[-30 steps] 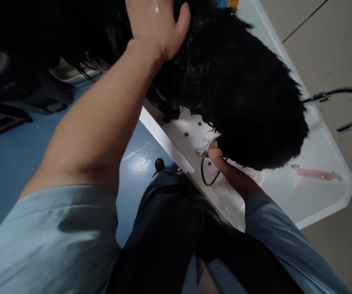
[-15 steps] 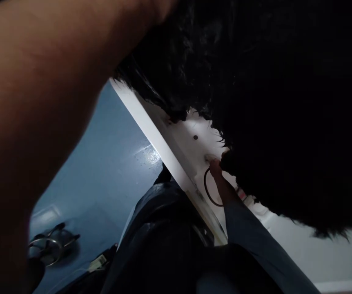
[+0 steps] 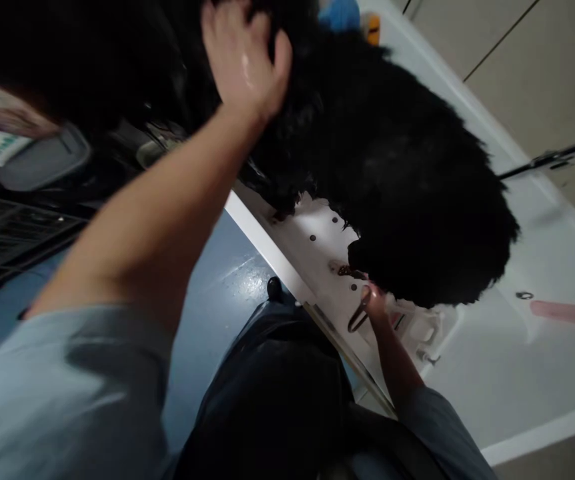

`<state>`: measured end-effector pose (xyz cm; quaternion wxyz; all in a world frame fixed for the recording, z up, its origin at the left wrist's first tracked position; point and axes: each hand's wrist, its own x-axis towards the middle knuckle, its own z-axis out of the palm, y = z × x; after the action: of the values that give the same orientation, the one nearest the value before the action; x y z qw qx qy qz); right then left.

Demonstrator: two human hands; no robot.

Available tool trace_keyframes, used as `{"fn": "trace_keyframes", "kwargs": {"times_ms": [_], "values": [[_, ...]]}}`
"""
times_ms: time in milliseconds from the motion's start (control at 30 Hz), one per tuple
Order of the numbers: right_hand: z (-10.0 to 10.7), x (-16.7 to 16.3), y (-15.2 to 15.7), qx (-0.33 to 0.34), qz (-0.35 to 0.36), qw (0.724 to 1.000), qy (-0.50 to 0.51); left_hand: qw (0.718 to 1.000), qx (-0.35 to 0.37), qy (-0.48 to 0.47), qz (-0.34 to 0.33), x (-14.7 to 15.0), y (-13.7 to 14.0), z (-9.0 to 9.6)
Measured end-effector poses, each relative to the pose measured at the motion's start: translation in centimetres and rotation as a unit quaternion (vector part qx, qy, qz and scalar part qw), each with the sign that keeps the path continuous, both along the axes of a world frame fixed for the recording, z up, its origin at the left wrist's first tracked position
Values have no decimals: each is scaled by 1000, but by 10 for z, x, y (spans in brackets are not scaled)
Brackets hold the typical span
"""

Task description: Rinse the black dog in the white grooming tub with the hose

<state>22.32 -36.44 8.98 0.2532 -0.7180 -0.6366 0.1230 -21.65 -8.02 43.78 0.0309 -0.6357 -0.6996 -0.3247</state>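
My left hand [image 3: 247, 73] reappeared, fingers spread on black fur [image 3: 397, 167]; the right hand's [image 3: 377, 303] (by a loop [image 3: 351, 327]) I couldn't tell.

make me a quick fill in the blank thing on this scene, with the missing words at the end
1. The fur under the person's left hand is ____ in colour.
2. The lower hand in the picture is the person's ____ one.
3. The floor beside the tub is coloured ____.
4. The tub itself is coloured ____.

Missing words: black; right; blue; white
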Motion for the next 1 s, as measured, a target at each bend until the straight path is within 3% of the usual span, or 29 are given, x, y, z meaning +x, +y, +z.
{"fn": "trace_keyframes", "kwargs": {"times_ms": [67, 133, 233, 300, 400, 467, 567, 667, 767, 833, 933, 1000], "values": [[33, 10, -12, 61, -29, 997, 21, 998, -34, -47, 27, 34, -34, 7], [62, 5, -14, 132, -22, 989, 57, 995, -18, -89, -35, 80, -70, -10], [93, -21, -9, 253, -32, 959, 123, 966, 26, -185, -178, 164, -126, -73], [100, -38, -8, 273, -73, 947, 153, 934, 23, -250, -254, 215, -164, -125], [103, -46, -11, 223, -122, 951, 173, 873, -139, -311, -349, 261, -207, -183], [111, -42, -10, 235, -125, 949, 168, 839, -252, -324, -356, 269, -220, -196], [140, -34, 7, 339, -75, 928, 136, 816, -340, -335, -326, 262, -228, -178], [175, -36, 32, 427, -66, 900, 56, 797, -338, -325, -381, 255, -244, -146], [196, -43, 49, 436, -49, 898, -16, 796, -309, -290, -432, 255, -265, -124], [204, -45, 55, 408, 32, 911, -50, 790, -333, -273, -436, 252, -270, -112], [216, -41, 66, 390, 123, 910, -63, 798, -317, -204, -470, 229, -247, -81], [220, -37, 77, 432, 59, 900, -14, 845, -211, -117, -477, 197, -209, -47]]}}
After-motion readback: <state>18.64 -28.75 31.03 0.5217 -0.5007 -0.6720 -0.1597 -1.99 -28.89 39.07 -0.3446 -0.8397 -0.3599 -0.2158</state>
